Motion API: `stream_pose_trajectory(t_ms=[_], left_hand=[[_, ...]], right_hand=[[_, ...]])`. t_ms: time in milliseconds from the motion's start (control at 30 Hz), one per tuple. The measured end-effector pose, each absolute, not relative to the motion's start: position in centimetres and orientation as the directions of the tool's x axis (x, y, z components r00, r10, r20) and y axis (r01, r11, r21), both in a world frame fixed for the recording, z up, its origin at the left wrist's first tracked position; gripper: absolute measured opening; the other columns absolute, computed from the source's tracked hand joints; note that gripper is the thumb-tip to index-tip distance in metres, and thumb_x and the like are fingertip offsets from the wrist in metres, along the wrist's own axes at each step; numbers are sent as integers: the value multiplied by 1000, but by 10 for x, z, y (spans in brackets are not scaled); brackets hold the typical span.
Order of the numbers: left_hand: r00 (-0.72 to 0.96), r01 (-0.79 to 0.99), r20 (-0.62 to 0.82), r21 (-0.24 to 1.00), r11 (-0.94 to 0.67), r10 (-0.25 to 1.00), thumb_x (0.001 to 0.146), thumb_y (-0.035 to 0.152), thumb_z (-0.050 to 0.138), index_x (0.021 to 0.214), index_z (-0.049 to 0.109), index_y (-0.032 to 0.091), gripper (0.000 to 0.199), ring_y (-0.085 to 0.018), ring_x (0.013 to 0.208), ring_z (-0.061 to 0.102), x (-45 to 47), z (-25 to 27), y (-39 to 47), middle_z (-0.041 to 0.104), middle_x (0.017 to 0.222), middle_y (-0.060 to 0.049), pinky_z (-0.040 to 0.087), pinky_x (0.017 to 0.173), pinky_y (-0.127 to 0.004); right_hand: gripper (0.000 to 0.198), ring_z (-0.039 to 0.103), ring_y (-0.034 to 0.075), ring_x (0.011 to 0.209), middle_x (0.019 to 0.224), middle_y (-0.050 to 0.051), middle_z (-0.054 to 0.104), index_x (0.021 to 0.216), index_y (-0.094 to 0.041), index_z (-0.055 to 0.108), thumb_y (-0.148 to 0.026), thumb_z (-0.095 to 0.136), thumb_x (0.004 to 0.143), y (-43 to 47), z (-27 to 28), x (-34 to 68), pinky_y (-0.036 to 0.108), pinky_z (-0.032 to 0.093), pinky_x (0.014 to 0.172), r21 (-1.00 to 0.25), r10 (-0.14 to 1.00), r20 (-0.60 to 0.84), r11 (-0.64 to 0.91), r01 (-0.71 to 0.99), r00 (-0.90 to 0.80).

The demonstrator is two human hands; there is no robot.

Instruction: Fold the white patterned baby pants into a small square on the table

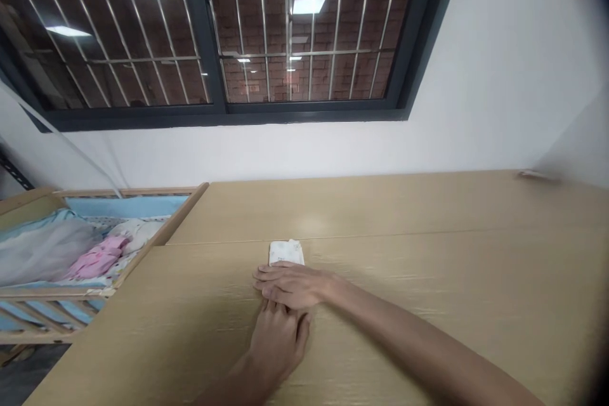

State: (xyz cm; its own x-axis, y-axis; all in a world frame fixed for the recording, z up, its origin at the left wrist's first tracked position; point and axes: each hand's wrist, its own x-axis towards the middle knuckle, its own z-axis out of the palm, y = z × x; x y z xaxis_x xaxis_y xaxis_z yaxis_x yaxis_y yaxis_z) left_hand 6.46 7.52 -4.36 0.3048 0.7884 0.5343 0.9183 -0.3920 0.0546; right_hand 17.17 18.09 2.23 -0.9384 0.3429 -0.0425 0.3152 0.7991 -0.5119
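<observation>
A flat white piece (286, 252), perhaps a folded paper or small packet, lies on the light wooden tabletop (404, 292). My right hand (291, 285) rests palm down across its near part, fingers stretched out to the left, so only the far end of the white piece shows. Just below, my left hand (280, 333) lies palm down on the wood, its thumb apart on the right side. The left fingertips go under my right hand and are hidden. Whether they touch the white piece I cannot tell.
On the left, a wooden crib (57, 293) adjoins the table, holding a pink cloth (99, 257) and pale bedding. A seam crosses the tabletop beyond my hands. A white wall (304, 149) and a dark-framed barred window (314, 111) stand behind. A small flat object (535, 174) lies at the far right.
</observation>
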Motion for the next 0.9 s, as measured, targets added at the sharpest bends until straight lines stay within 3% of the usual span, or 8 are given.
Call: stream_pose_trajectory(t_ms=[200,367,467,567,700,800,900], left_hand=[[368,915,527,-59,-399,766,93,34,50,131,57,3,50,-38,128,52,60,-43,78,59,129,-26,50,102,-50],[310,933,562,-28,-358,766,96,37,47,135,55,6,51,-37,135,45,64,-55,78,53,139,-25,47,106,-48],[313,929,551,-7,-371,773,96,37,46,135,53,6,51,-36,135,45,62,-52,78,54,139,-23,45,106,-48],[298,918,471,96,-384,830,98,36,41,131,56,14,42,-31,125,53,49,-36,86,59,133,-16,45,103,-45],[80,970,247,203,-132,966,101,43,37,109,61,17,37,-29,107,60,23,-9,108,65,112,-13,44,95,-42],[-20,982,121,186,-2,992,100,47,39,99,59,14,38,-32,101,62,15,0,124,67,102,-16,43,87,-41],[28,973,62,226,-41,998,100,42,42,95,56,17,29,-26,93,65,16,4,129,69,97,-11,42,78,-33]], right_hand=[[61,9,19,153,165,4,15,159,-20,22,-49,24,105,238,12,184,39,3,125,-380,422,0,839,390,-907],[66,9,21,153,165,6,15,159,-16,20,-52,21,104,276,6,186,40,5,125,-333,533,-17,795,508,-846],[65,13,22,153,164,8,20,159,-16,23,-51,22,104,282,0,187,41,7,124,-325,545,18,796,511,-838],[62,20,24,151,163,11,25,157,-15,29,-49,24,104,273,-1,192,43,11,123,-310,617,151,772,556,-773],[49,48,27,131,142,16,53,141,-16,50,-44,40,101,252,2,203,43,32,109,-375,739,347,673,637,-577],[31,60,23,104,113,12,66,115,-16,64,-37,59,92,236,4,206,36,41,94,-468,809,307,587,661,-501],[21,61,19,88,99,8,68,103,-16,67,-29,65,87,220,9,207,30,41,81,-531,856,253,512,675,-450]])
